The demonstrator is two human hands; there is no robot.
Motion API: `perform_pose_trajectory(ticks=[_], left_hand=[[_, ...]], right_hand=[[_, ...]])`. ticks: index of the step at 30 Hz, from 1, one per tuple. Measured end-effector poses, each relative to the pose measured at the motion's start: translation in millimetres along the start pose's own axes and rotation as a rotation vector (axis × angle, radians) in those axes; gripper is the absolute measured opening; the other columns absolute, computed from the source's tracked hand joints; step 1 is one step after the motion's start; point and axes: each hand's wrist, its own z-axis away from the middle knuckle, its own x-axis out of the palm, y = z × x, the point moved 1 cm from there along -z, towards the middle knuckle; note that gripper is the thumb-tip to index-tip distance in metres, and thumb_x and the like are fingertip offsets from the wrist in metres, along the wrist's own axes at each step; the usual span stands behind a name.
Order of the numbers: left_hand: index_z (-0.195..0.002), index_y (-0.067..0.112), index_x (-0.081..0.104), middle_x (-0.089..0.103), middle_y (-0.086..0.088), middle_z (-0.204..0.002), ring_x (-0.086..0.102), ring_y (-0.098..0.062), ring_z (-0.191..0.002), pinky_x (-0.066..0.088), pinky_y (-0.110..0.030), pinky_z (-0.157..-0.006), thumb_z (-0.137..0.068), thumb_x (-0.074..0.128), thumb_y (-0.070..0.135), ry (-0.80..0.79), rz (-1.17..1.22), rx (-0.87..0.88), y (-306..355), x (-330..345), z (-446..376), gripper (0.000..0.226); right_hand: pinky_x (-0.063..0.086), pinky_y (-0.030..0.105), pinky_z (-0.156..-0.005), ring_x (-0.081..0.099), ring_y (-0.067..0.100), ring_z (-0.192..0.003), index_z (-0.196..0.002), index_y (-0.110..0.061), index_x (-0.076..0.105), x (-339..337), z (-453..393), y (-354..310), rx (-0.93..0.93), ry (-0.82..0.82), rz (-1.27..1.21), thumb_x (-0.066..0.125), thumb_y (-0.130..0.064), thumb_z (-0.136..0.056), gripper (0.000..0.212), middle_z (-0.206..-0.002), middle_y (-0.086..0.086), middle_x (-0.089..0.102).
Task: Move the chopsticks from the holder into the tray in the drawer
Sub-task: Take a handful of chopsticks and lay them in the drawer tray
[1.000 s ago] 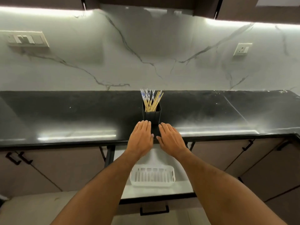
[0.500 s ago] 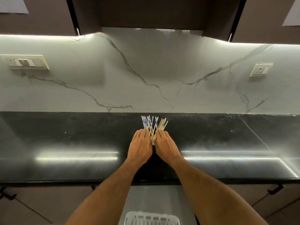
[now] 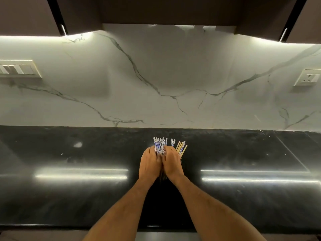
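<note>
A bundle of chopsticks [image 3: 160, 144], some with blue-and-white patterned ends and some plain bamboo [image 3: 181, 147], stands upright in the middle of the black counter. My left hand [image 3: 150, 165] and my right hand [image 3: 172, 165] are pressed side by side around the bundle, fingers curled on the patterned sticks. The dark holder is almost fully hidden behind my hands; only a thin edge [image 3: 181, 161] shows on the right. The drawer and its white tray are out of view below the counter's front edge.
The glossy black counter [image 3: 78, 188] stretches to both sides. A marble backsplash [image 3: 156, 75] rises behind it, with a switch plate [image 3: 19, 68] at left and a socket [image 3: 308, 78] at right. Dark wall cabinets [image 3: 165, 11] hang overhead.
My view has tilted upward, so the drawer and tray have dropped out of sight. Both hands have moved forward from the counter's front edge to the holder and closed around the chopsticks.
</note>
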Motion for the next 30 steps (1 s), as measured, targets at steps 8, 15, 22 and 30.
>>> perform_pose_trajectory(ticks=[8, 15, 22, 30], left_hand=[[-0.105, 0.020, 0.065, 0.068, 0.000, -0.106, 0.063, -0.009, -0.094, 0.046, -0.017, -0.075, -0.097, 0.053, 0.011, -0.021, 0.461, -0.264, -18, 17, -35, 0.017], [-0.108, 0.017, 0.066, 0.069, -0.001, -0.108, 0.064, -0.009, -0.097, 0.052, -0.022, -0.085, -0.096, 0.057, 0.007, -0.008, 0.508, -0.271, -29, 21, -46, 0.018], [-0.110, 0.011, 0.072, 0.072, 0.003, -0.101, 0.064, 0.001, -0.088, 0.050, -0.006, -0.076, -0.098, 0.057, 0.004, 0.040, 0.432, -0.200, -37, 17, -49, 0.021], [-0.109, 0.010, 0.076, 0.076, 0.000, -0.100, 0.069, -0.009, -0.091, 0.053, -0.014, -0.083, -0.096, 0.062, 0.003, 0.093, 0.412, -0.172, -42, 11, -52, 0.020]], right_hand=[[0.053, 0.028, -0.092, 0.055, 0.010, -0.094, -0.114, -0.015, 0.061, 20, -13, -3, 0.061, 0.080, -0.009, 0.052, -0.013, -0.103, 0.014, -0.106, -0.002, 0.058], [0.052, 0.030, -0.098, 0.058, 0.009, -0.102, -0.123, -0.016, 0.061, 32, -20, -6, 0.126, 0.128, -0.003, 0.056, -0.016, -0.102, 0.022, -0.113, -0.002, 0.061], [0.048, 0.022, -0.088, 0.051, 0.007, -0.095, -0.118, -0.015, 0.063, 37, -27, -12, 0.131, 0.149, 0.084, 0.054, -0.019, -0.101, 0.019, -0.110, -0.001, 0.061], [0.045, 0.021, -0.081, 0.051, 0.008, -0.090, -0.114, -0.017, 0.061, 44, -32, -16, 0.158, 0.112, 0.163, 0.052, -0.022, -0.103, 0.015, -0.106, -0.002, 0.061]])
